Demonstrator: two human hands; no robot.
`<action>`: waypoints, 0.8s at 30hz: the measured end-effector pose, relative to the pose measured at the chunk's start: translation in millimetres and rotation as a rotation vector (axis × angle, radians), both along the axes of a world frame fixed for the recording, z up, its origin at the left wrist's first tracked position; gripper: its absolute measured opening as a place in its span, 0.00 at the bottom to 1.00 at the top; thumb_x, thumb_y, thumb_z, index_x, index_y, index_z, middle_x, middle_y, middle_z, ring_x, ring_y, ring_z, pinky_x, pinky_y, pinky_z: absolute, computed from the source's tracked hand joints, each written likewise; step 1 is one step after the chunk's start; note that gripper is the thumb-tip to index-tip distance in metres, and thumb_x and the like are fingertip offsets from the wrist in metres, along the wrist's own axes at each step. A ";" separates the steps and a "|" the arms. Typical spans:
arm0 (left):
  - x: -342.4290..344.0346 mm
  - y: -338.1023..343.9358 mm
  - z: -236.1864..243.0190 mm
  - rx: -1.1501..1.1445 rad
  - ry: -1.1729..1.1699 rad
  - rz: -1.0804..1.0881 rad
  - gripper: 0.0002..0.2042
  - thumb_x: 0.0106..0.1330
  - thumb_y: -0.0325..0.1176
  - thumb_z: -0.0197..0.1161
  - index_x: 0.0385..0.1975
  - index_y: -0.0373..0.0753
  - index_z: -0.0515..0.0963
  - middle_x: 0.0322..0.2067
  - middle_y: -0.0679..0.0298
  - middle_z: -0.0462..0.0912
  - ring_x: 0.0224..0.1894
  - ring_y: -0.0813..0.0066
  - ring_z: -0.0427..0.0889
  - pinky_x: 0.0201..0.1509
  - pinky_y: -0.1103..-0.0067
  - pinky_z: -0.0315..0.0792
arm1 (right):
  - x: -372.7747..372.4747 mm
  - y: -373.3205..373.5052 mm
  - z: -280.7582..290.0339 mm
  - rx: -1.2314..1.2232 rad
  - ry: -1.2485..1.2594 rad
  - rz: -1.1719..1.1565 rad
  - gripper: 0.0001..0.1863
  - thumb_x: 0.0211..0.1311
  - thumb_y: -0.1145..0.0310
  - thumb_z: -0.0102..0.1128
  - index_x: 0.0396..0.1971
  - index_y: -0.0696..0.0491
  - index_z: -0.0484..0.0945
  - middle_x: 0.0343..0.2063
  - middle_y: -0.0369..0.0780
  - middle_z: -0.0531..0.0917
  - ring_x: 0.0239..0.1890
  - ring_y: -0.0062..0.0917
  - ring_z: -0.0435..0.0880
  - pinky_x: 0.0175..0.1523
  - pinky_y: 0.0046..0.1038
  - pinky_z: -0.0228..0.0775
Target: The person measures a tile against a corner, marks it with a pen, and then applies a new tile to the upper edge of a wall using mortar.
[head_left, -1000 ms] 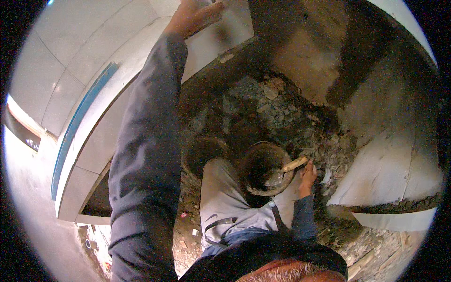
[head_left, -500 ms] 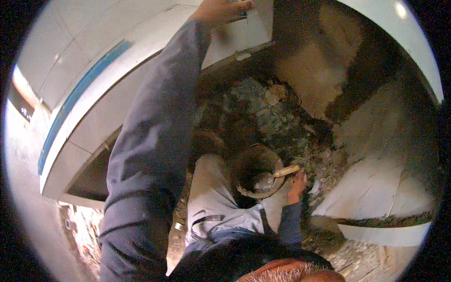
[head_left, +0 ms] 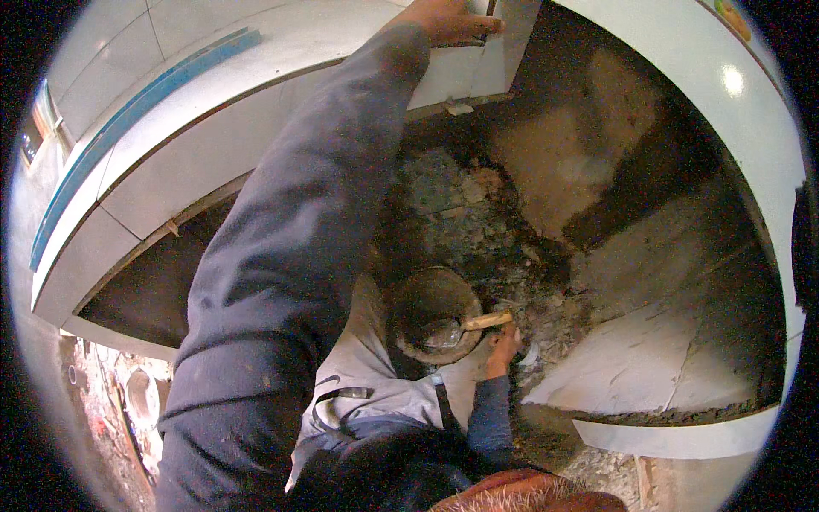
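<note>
My left arm, in a dark sleeve, stretches up to the top of the view. There my left hand (head_left: 448, 23) grips a white tile (head_left: 495, 66) by a dark-edged gap; part of the hold is hidden. Low in the middle, a round mortar bowl (head_left: 411, 299) sits by my legs. A trowel with a wooden handle (head_left: 486, 321) leans over its rim, its blade end down in wet grey mix. At the handle's end my right hand (head_left: 503, 346) is closed, fingers partly hidden.
Curved white tiled facing (head_left: 213, 145) with a blue strip (head_left: 145, 111) runs along the left. Rubble (head_left: 461, 205) covers the ground beyond the bowl. On the right are smeared grey slabs (head_left: 631, 350) and a white rim (head_left: 725, 111). A white strip (head_left: 674, 437) lies lower right.
The view has turned, so the bowl, trowel and right hand appear farther left, and the left hand and tile farther right. Both hands keep their places on the tile and at the trowel.
</note>
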State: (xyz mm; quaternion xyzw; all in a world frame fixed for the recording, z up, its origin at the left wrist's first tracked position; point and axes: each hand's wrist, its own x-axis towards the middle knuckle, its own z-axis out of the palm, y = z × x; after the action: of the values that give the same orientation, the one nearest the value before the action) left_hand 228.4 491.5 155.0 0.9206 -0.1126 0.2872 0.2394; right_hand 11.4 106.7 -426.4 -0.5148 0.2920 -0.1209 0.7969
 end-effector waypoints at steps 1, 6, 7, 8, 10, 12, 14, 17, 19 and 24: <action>-0.8 0.9 1.1 -0.009 -0.012 -0.019 0.65 0.62 0.59 0.68 0.69 0.12 0.25 0.66 0.11 0.45 0.71 0.27 0.60 0.75 0.66 0.61 | 0.9 -2.4 -4.6 -0.016 -0.040 -0.017 0.38 0.72 0.63 0.61 0.76 0.56 0.57 0.21 0.32 0.65 0.19 0.18 0.60 0.25 0.29 0.56; -13.5 1.5 6.1 0.034 0.013 0.070 0.63 0.62 0.59 0.67 0.70 0.13 0.28 0.66 0.12 0.46 0.71 0.26 0.60 0.75 0.64 0.62 | -6.7 26.0 25.3 -0.099 0.128 0.064 0.22 0.69 0.47 0.62 0.53 0.46 0.74 0.25 0.29 0.74 0.20 0.16 0.69 0.24 0.22 0.59; -13.1 0.2 4.6 0.031 0.012 0.068 0.63 0.62 0.58 0.67 0.70 0.13 0.28 0.66 0.12 0.47 0.71 0.26 0.61 0.75 0.64 0.62 | -8.8 29.9 36.9 -0.089 0.139 0.058 0.23 0.69 0.47 0.62 0.53 0.47 0.73 0.25 0.29 0.74 0.20 0.16 0.69 0.23 0.22 0.59; -12.1 -4.3 4.2 0.041 0.010 0.077 0.63 0.62 0.58 0.67 0.70 0.13 0.29 0.66 0.12 0.48 0.71 0.27 0.61 0.75 0.64 0.63 | -10.5 27.0 37.7 -0.095 0.116 0.039 0.23 0.69 0.47 0.63 0.53 0.47 0.73 0.24 0.28 0.74 0.20 0.16 0.69 0.23 0.22 0.59; -10.8 -11.1 4.8 0.061 0.005 0.098 0.62 0.62 0.57 0.67 0.70 0.13 0.30 0.66 0.12 0.49 0.71 0.28 0.61 0.74 0.64 0.64 | -14.1 20.5 39.1 -0.107 0.071 0.004 0.23 0.69 0.47 0.63 0.53 0.47 0.74 0.23 0.27 0.73 0.20 0.15 0.68 0.23 0.21 0.59; -11.2 -8.2 8.7 0.047 -0.006 0.093 0.62 0.62 0.57 0.68 0.70 0.12 0.30 0.66 0.12 0.51 0.71 0.29 0.63 0.74 0.65 0.65 | -9.6 15.9 34.8 -0.059 0.040 0.052 0.32 0.72 0.58 0.62 0.69 0.52 0.61 0.21 0.31 0.70 0.19 0.17 0.65 0.23 0.25 0.56; -17.3 -9.7 14.7 0.042 0.022 0.103 0.62 0.62 0.56 0.69 0.69 0.11 0.30 0.64 0.13 0.55 0.69 0.31 0.67 0.73 0.66 0.66 | -7.9 16.6 33.1 -0.022 0.031 0.060 0.38 0.73 0.63 0.62 0.76 0.55 0.55 0.20 0.32 0.69 0.18 0.18 0.63 0.23 0.27 0.55; -20.4 -6.9 12.7 0.013 0.021 0.070 0.64 0.61 0.56 0.70 0.69 0.10 0.29 0.64 0.14 0.57 0.68 0.33 0.69 0.72 0.67 0.67 | -7.8 21.2 33.5 0.008 0.060 0.020 0.37 0.73 0.62 0.62 0.75 0.56 0.57 0.20 0.32 0.69 0.18 0.18 0.64 0.23 0.27 0.56; -12.1 -1.4 9.3 0.008 0.006 0.047 0.64 0.61 0.57 0.70 0.68 0.10 0.28 0.64 0.14 0.58 0.67 0.34 0.70 0.72 0.67 0.66 | -5.5 23.3 29.9 0.015 0.091 0.002 0.36 0.74 0.61 0.62 0.75 0.56 0.58 0.21 0.32 0.70 0.18 0.18 0.64 0.23 0.27 0.56; -0.1 1.7 5.2 0.021 0.014 0.013 0.65 0.62 0.59 0.69 0.68 0.09 0.27 0.63 0.14 0.58 0.68 0.34 0.69 0.72 0.68 0.65 | 0.8 3.1 6.7 0.026 0.044 0.081 0.31 0.75 0.60 0.60 0.71 0.56 0.63 0.25 0.33 0.73 0.19 0.18 0.65 0.23 0.28 0.57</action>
State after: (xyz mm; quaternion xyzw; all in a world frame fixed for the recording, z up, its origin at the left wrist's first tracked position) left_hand 228.4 493.3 160.2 0.9258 -0.1078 0.2811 0.2287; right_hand 12.2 109.7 -419.7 -0.5185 0.2898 -0.0733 0.8011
